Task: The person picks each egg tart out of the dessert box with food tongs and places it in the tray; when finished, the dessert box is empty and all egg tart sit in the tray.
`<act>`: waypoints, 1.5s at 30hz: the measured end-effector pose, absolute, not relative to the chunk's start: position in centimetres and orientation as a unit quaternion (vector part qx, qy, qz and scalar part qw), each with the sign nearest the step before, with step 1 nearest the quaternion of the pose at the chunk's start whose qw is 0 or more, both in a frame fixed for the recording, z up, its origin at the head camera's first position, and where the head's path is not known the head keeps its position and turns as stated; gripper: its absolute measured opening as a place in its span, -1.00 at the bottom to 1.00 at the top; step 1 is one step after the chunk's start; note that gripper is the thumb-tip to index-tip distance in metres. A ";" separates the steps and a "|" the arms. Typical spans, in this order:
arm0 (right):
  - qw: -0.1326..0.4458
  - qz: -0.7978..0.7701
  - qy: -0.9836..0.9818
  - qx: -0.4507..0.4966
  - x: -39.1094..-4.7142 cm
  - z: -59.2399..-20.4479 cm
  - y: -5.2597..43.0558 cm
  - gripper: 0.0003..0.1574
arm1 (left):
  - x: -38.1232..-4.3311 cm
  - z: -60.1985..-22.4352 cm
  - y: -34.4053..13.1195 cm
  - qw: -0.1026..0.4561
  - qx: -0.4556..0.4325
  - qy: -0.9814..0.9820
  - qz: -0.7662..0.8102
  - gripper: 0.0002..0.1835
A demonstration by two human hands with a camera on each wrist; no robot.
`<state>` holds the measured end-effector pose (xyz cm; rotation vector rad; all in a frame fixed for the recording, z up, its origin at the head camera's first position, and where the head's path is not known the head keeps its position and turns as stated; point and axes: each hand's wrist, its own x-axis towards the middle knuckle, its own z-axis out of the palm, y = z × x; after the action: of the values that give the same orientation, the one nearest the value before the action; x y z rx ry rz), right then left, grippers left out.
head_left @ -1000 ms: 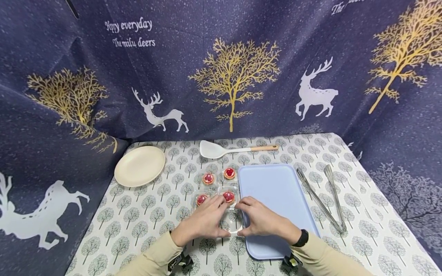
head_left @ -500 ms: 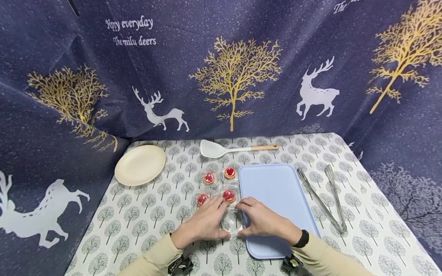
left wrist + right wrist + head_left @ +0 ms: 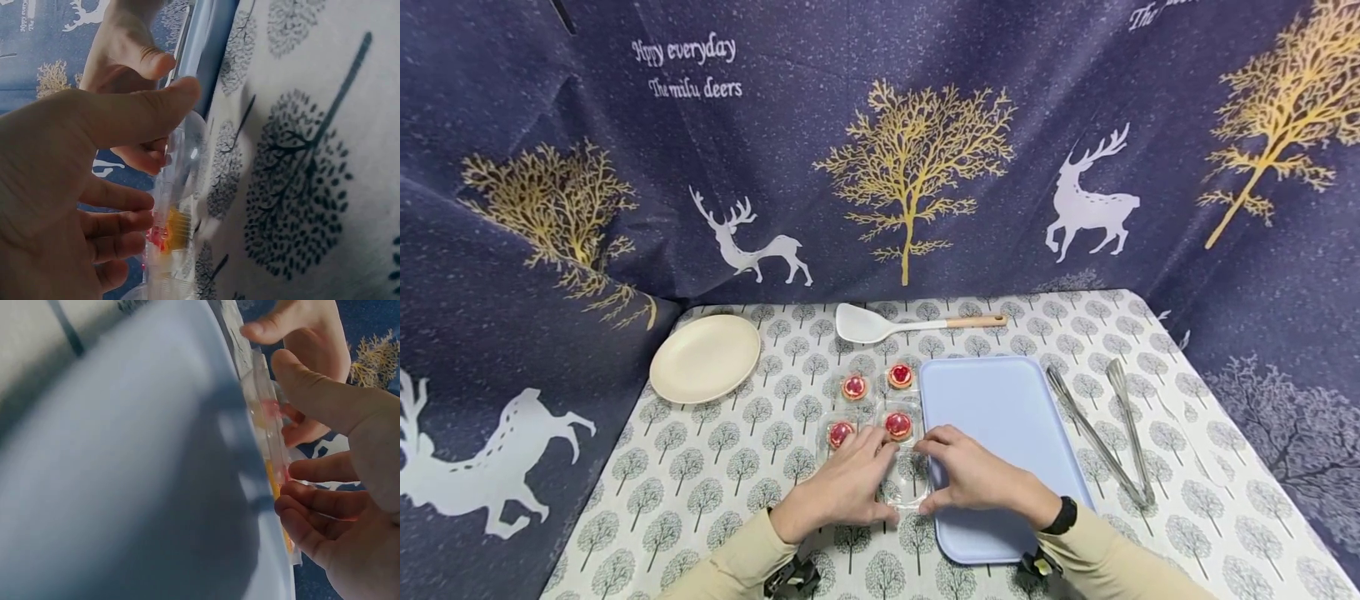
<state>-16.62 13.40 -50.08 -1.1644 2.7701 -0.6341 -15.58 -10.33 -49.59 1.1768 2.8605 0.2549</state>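
A clear plastic box [image 3: 908, 493] with several cups lies on the table at the middle. Several small red-topped tarts [image 3: 898, 426] sit in its cups, and the tablecloth shows through the cup nearest the person. My left hand [image 3: 842, 482] is at this cup's left side, partly covering the box. On the other side, my right hand [image 3: 976, 475] hovers over the tray's left edge, fingertips close to the box. Both thumbs stand off from the fingers. In the left wrist view, the box [image 3: 187, 147] is beside the fingertips with nothing pinched.
A light blue tray [image 3: 1000, 400] lies right against the box. Beyond it, metal tongs [image 3: 1138, 467] lie spread on the tree-print cloth. A cream plate [image 3: 705, 358] is at the back left, and a white spatula [image 3: 865, 323] with a wooden handle lies behind the tarts.
The thumbs have drawn slightly apart at the near side of the box, the right hand easing a little to the right. The box, tray and tools have stayed put.
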 end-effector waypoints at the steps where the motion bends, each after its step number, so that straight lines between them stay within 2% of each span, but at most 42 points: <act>1: 0.037 -0.212 0.901 -0.376 -16.7 -50.0 13.5 0.06 | -15.6 -49.5 -10.3 0.020 0.381 0.920 0.086 -0.03; 7: 0.016 -0.246 0.897 -0.367 -17.8 -49.4 13.9 -0.21 | -16.2 -48.8 -10.5 0.027 0.377 0.919 0.110 -0.01; 14: -0.018 -0.293 0.892 -0.345 -19.4 -49.8 13.9 -0.46 | -17.6 -48.5 -10.3 -0.007 0.384 0.916 0.117 -0.13; 29: -0.006 -0.342 0.892 -0.295 -22.4 -49.4 13.6 -0.54 | -20.9 -48.5 -9.6 -0.039 0.395 0.903 0.167 -0.23; 45: 0.036 -0.324 0.908 -0.264 -24.4 -50.5 13.3 -0.58 | -22.7 -49.3 -9.3 0.029 0.361 0.921 0.146 -0.17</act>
<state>-24.39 13.27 -50.53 -0.8109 2.7885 -0.9965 -22.73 -9.31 -49.28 1.1130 2.8397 0.4498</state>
